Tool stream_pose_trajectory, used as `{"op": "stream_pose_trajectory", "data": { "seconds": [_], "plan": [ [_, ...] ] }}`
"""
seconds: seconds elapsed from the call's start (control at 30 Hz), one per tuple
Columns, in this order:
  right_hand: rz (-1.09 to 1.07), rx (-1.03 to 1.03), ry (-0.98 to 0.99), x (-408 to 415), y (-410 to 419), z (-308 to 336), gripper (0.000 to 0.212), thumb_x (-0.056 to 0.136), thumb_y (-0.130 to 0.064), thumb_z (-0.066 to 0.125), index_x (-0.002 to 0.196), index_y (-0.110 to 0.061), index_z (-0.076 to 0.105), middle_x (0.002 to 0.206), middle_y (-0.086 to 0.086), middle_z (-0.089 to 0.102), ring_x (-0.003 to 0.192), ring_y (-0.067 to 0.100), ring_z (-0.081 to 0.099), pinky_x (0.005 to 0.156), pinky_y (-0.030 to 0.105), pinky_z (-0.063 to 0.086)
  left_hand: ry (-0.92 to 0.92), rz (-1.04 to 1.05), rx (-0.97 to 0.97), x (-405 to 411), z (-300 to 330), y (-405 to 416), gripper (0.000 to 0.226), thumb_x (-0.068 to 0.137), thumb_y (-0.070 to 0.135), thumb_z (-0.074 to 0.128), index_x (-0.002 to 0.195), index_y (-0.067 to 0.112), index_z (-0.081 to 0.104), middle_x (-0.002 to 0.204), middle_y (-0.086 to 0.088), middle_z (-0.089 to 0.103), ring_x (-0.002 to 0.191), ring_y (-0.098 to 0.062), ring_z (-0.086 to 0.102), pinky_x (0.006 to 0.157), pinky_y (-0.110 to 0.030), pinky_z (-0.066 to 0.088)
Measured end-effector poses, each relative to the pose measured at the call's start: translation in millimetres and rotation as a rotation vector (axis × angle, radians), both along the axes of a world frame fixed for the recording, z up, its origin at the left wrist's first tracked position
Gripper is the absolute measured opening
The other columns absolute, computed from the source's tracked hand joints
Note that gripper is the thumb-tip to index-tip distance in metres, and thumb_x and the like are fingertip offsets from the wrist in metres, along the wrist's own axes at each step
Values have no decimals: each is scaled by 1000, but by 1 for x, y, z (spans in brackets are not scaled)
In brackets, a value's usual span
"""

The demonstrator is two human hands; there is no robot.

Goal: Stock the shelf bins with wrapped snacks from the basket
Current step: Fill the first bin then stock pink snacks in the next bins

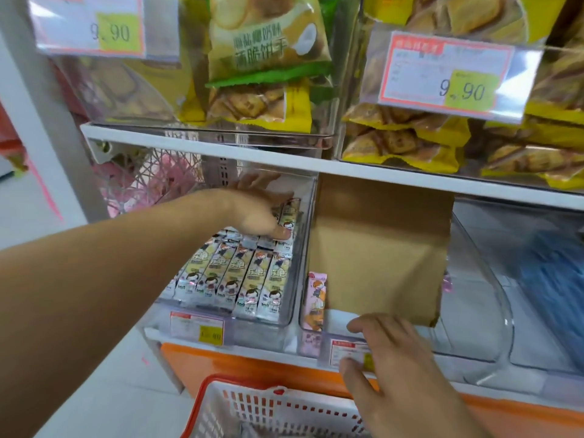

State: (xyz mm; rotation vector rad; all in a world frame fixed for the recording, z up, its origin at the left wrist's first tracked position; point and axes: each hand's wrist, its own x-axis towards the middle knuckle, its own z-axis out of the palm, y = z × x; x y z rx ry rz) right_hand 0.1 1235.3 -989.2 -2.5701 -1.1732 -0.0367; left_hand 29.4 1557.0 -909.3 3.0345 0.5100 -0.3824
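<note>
In the clear bin [294, 314] at the left end of the lower shelf [240, 344], wrapped snack bars [240, 276] lie side by side in a neat row, their ends toward the front wall of the bin. The left hand [259, 213] reaches deep into this bin and lies on the bars at the back, fingers bent down onto a wrapper; I cannot tell if it really grips one. In the next bin [474, 343] to the right, one pink snack bar [314, 300] stands against the left wall, beside a brown cardboard piece [379, 251] that leans inside. The right hand [392, 361] rests on the front edge of that bin with straight, spread fingers, over a price tag [343, 350]. Below, at the bottom edge of the view, is the white basket [252, 409] with a red rim. On the upper shelf [284, 159], bins hold yellow biscuit packs [262, 58].
</note>
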Motion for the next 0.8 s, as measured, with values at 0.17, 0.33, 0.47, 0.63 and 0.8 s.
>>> {"op": "stream_pose_trajectory", "data": {
  "seconds": [0.17, 0.33, 0.47, 0.63, 0.8],
  "plan": [
    [-12, 17, -6, -3, -1, 3, 42, 81, -54, 52, 109, -28, 69, 103, -17, 64, 101, 3, 43, 78, 26, 43, -28, -24, 29, -3, -2, -5, 86, 95, 70, 50, 164, 44, 6, 169, 16, -23, 157, -25, -19, 126, -53, -2],
    [-8, -3, 125, -7, -1, 13, 76, 80, -67, 24, 140, -31, 56, 133, -20, 51, 117, -4, 30, 100, 18, 25, -100, -23, 24, -16, -9, -10, 82, 96, 67, 49, 164, 40, 11, 172, 12, -14, 158, -27, -13, 125, -55, -1],
    [43, -26, 153, -11, -8, 27, 61, 101, -60, 38, 156, -34, 34, 152, -22, 36, 137, 0, 24, 107, 12, 16, -151, 23, -58, -42, -7, -20, 77, 97, 71, 45, 162, 43, 15, 174, 0, -4, 158, -35, -6, 124, -58, -2],
    [84, -9, 175, -18, -19, 34, 59, 105, -46, 52, 158, -25, 35, 157, -10, 39, 143, 9, 27, 113, 17, 20, -318, 102, -250, -110, -1, -52, 64, 103, 62, 42, 161, 44, 22, 171, -3, 9, 158, -32, 2, 127, -57, 9],
    [132, 71, 99, -37, -29, 50, 56, 103, -37, 59, 155, -20, 44, 156, -5, 44, 144, 11, 30, 110, 9, 12, -652, 96, -403, -190, -28, -96, 46, 102, 51, 53, 141, 29, 59, 145, 6, 40, 142, -16, 30, 122, -36, 22]
  ]
}}
